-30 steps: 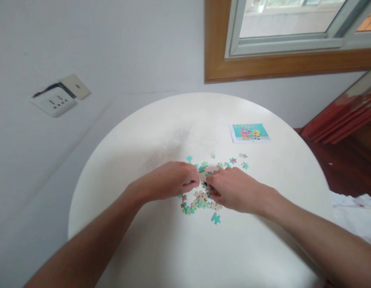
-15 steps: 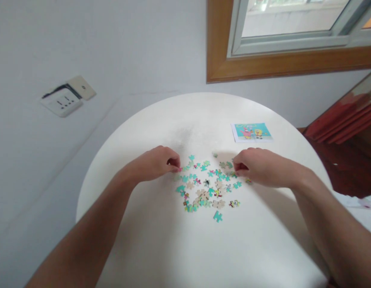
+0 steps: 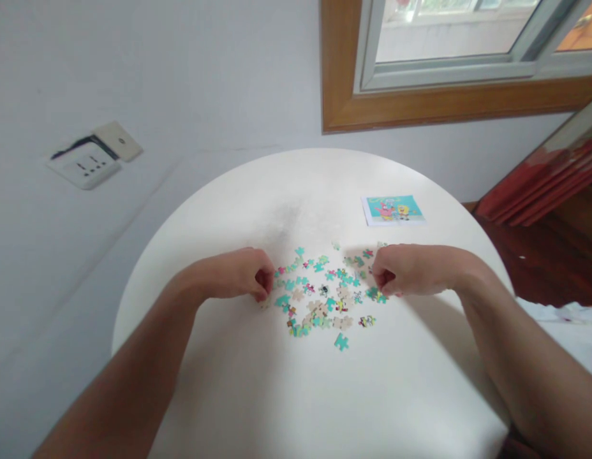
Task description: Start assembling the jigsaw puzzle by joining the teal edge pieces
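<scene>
Jigsaw puzzle pieces (image 3: 318,309) lie in a loose cluster on the round white table (image 3: 258,395). Some are turquoise or colourful, others show a plain beige side. At the cluster's left edge my left hand (image 3: 241,274) is closed in a pinch, its fingertips down on a pale puzzle piece (image 3: 265,305). My right hand (image 3: 411,271) is pinched too, on the right side, with fingertips touching a green and yellow puzzle piece (image 3: 381,296). Both hands partly cover the pieces beneath them. A turquoise piece (image 3: 341,342) lies apart at the near side.
A picture card (image 3: 394,210) with two cartoon figures lies at the back right of the table. Behind are a wall, a wall socket (image 3: 88,166) and a wood-framed window (image 3: 341,115). A red curtain (image 3: 540,178) hangs at the right.
My left hand has moved left and toward me, away from a pink piece. My right hand has shifted slightly nearer, uncovering pieces behind it. The view has turned a little right.
</scene>
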`<act>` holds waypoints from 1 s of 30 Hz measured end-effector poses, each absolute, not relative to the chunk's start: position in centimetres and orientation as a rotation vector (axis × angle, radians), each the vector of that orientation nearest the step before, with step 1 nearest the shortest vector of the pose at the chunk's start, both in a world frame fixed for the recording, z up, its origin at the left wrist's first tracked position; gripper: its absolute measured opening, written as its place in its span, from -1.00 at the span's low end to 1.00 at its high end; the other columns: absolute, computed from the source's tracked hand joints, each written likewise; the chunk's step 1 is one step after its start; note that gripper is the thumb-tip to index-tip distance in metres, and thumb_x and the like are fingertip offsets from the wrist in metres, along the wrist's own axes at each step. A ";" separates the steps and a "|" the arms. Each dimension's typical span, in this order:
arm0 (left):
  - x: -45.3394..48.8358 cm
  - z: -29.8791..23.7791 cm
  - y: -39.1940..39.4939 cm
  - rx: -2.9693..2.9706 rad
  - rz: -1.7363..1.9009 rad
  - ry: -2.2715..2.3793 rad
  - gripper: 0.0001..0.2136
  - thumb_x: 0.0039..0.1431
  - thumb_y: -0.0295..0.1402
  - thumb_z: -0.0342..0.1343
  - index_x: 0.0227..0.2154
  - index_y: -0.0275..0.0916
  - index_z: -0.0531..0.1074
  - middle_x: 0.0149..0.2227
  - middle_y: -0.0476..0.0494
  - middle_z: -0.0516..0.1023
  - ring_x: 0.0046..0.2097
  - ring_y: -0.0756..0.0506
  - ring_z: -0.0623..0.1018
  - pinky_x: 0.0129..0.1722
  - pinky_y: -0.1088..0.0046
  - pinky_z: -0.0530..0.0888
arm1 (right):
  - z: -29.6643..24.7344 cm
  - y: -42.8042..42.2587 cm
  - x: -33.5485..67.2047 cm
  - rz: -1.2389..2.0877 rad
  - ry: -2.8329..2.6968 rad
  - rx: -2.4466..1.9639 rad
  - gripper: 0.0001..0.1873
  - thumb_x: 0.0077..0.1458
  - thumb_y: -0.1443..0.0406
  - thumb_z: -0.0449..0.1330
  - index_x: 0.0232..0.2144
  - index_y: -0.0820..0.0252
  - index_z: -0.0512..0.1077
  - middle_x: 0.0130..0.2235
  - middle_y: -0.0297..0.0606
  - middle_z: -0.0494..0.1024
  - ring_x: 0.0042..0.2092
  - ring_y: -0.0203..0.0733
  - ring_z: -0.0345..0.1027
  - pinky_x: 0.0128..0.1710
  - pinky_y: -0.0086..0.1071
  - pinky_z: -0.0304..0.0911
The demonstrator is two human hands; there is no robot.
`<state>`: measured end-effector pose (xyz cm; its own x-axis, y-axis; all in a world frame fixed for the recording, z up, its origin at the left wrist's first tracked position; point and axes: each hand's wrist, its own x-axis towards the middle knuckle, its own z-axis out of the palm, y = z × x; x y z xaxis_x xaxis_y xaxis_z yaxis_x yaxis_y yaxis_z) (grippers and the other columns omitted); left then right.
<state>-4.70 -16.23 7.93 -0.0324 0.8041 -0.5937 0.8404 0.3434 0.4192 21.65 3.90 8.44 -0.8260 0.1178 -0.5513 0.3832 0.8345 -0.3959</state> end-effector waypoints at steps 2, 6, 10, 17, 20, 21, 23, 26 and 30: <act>-4.4 7.9 -16.2 1.456 -0.090 1.859 -0.96 -0.14 -0.44 0.22 -0.53 -0.22 0.53 -0.51 -0.01 0.56 -0.42 -0.05 0.51 -0.47 0.52 0.29 | 8.4 3.1 21.4 -0.638 2.481 0.334 -0.88 -0.13 0.40 0.18 -0.49 0.19 0.52 -0.48 -0.31 0.53 -0.47 -0.27 0.32 -0.49 -0.41 0.01; -3.8 8.1 -15.9 1.502 -0.108 1.907 -0.89 0.00 -0.35 0.22 -0.56 -0.24 0.46 -0.56 0.00 0.50 -0.48 -0.03 0.46 -0.49 0.49 0.23 | 8.3 2.0 21.0 -0.444 2.568 0.335 -0.95 -0.14 0.38 0.22 -0.53 0.18 0.50 -0.52 -0.34 0.48 -0.54 -0.30 0.22 -0.53 -0.40 -0.03; -1.9 8.0 -15.4 1.756 0.092 1.808 -0.89 0.11 -0.29 0.23 -0.39 -0.21 0.51 -0.46 0.01 0.51 -0.41 -0.01 0.46 -0.42 0.50 0.25 | 8.5 1.2 20.5 -0.503 2.737 0.268 -0.95 -0.06 0.30 0.26 -0.45 0.13 0.51 -0.45 -0.36 0.52 -0.48 -0.30 0.25 -0.47 -0.40 0.00; 2.0 7.0 -14.9 2.056 0.166 1.477 -0.75 0.06 -0.46 0.32 -0.17 -0.14 0.52 -0.16 -0.04 0.55 -0.07 -0.08 0.51 -0.10 0.48 0.35 | 7.6 -0.5 19.2 -0.612 2.779 0.140 -0.89 -0.07 0.30 0.33 -0.40 0.13 0.50 -0.45 -0.40 0.50 -0.44 -0.31 0.25 -0.42 -0.41 -0.02; 2.2 6.6 -14.7 2.080 0.183 1.435 -0.80 0.10 -0.45 0.30 -0.19 -0.15 0.54 -0.17 -0.04 0.55 -0.08 -0.08 0.51 -0.10 0.49 0.36 | 6.9 -0.8 19.1 -0.540 2.817 0.124 -0.92 -0.06 0.31 0.31 -0.47 0.15 0.46 -0.51 -0.42 0.44 -0.49 -0.34 0.16 -0.46 -0.40 -0.08; 2.2 6.6 -14.6 2.083 0.191 1.425 -0.85 0.13 -0.44 0.28 -0.22 -0.15 0.55 -0.19 -0.04 0.55 -0.10 -0.07 0.52 -0.10 0.49 0.36 | 6.7 -0.8 19.1 -0.523 2.827 0.117 -0.92 -0.06 0.32 0.30 -0.49 0.16 0.44 -0.52 -0.42 0.42 -0.50 -0.35 0.13 -0.47 -0.40 -0.10; 2.1 6.8 -14.5 2.084 0.223 1.401 -0.93 0.21 -0.43 0.21 -0.27 -0.17 0.58 -0.23 -0.05 0.56 -0.15 -0.05 0.52 -0.12 0.50 0.36 | 6.5 -0.7 19.1 -0.507 2.835 0.107 -0.91 -0.06 0.34 0.28 -0.52 0.17 0.42 -0.54 -0.42 0.38 -0.52 -0.36 0.07 -0.49 -0.40 -0.13; 1.5 7.4 -14.5 2.049 0.296 1.402 -0.84 0.29 -0.44 0.11 -0.34 -0.19 0.60 -0.30 -0.06 0.58 -0.21 -0.03 0.52 -0.14 0.50 0.35 | 6.4 -0.5 19.2 -0.511 2.820 0.089 -0.91 -0.07 0.37 0.27 -0.53 0.18 0.40 -0.54 -0.42 0.36 -0.53 -0.37 0.03 -0.49 -0.39 -0.15; 0.0 7.8 -15.1 1.895 0.217 1.464 -0.81 0.24 -0.45 0.11 -0.42 -0.22 0.60 -0.42 -0.04 0.58 -0.34 0.00 0.50 -0.27 0.52 0.33 | 7.0 -0.3 19.7 -0.547 2.809 0.026 -0.90 -0.05 0.40 0.19 -0.56 0.18 0.38 -0.53 -0.41 0.35 -0.52 -0.36 0.02 -0.48 -0.39 -0.13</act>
<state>0.02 -15.14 7.79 0.3405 0.8959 -0.2852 0.7746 -0.0954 0.6252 19.67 -0.32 7.05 -0.9609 -0.0353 -0.2748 0.0705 0.9281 -0.3656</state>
